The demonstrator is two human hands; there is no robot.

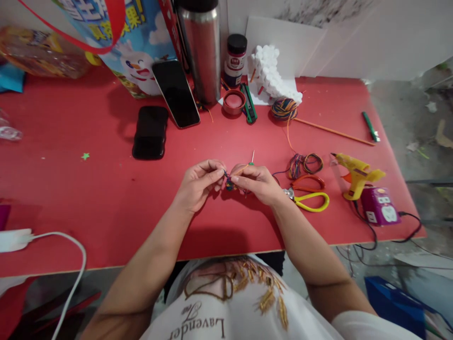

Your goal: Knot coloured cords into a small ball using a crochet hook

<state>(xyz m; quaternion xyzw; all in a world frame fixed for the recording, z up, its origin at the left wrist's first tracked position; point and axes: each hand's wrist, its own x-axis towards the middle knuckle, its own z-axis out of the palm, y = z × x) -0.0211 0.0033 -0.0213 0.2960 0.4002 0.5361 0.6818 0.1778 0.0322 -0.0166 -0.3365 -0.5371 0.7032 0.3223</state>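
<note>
Close to the table's front edge, my left hand pinches a small piece of multicoloured yarn work between thumb and fingertips. My right hand meets it from the other side, thumb and forefinger closed on the same yarn. A thin metal shaft with a green base, a small hook-like tool, sticks up behind my right fingers; whether they hold it cannot be seen. Loose loops of yarn lie right of my hand, linked by a strand to a yarn ball. Scissors with red and yellow handles lie beside my right wrist.
A yellow glue gun rests by a purple box at the right edge, with cables. Behind stand a steel flask, a jar and a green cutter. Two phones, one here, lie left. A wooden stick lies right.
</note>
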